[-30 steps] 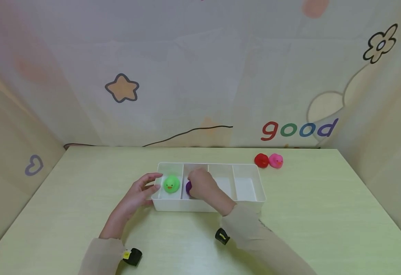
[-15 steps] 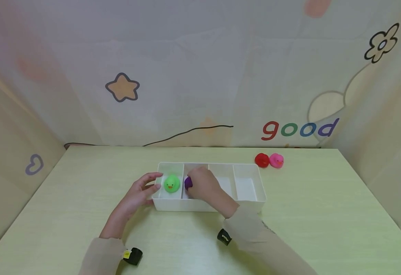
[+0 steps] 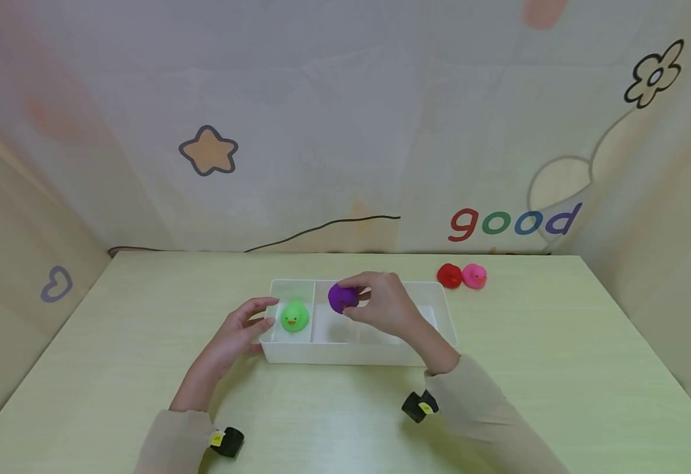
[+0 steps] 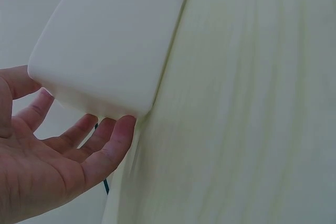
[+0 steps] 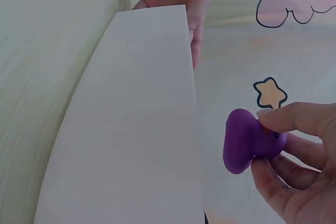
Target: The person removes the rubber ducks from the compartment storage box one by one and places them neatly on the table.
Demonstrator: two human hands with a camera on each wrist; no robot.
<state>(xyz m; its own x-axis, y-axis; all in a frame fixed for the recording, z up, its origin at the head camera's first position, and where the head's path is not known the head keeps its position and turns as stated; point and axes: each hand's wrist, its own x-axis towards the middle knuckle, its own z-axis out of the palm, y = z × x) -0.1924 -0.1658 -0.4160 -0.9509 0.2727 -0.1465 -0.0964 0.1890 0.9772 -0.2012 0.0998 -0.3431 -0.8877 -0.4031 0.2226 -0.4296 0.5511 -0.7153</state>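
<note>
Right hand (image 3: 389,304), just right of centre in the frame, has the purple toy duck (image 3: 341,298) pinched between thumb and fingertips, held up over the second compartment from the left of the white tray (image 3: 333,353). And look at the right wrist view: the duck is clear of the rim, its dark eye showing beside a finger! Over to the left hand (image 3: 237,334), fingers spread and loosely bent, fingertips touching the tray's left end. Inside, in the leftmost compartment, the green toy duck (image 3: 295,316) sits upright, orange beak toward the bottom of the frame. Beyond the tray's upper right corner, the red toy (image 3: 449,276) and the pink toy duck (image 3: 474,276) sit side by side on the pale table (image 3: 144,329), seemingly touching. Beige sleeves (image 3: 176,444) run off the bottom edge, black wrist devices (image 3: 230,442) alongside, and behind it all hangs the patterned backdrop (image 3: 322,99), orange star (image 3: 209,151) at upper left, colourful "good" at right.
</note>
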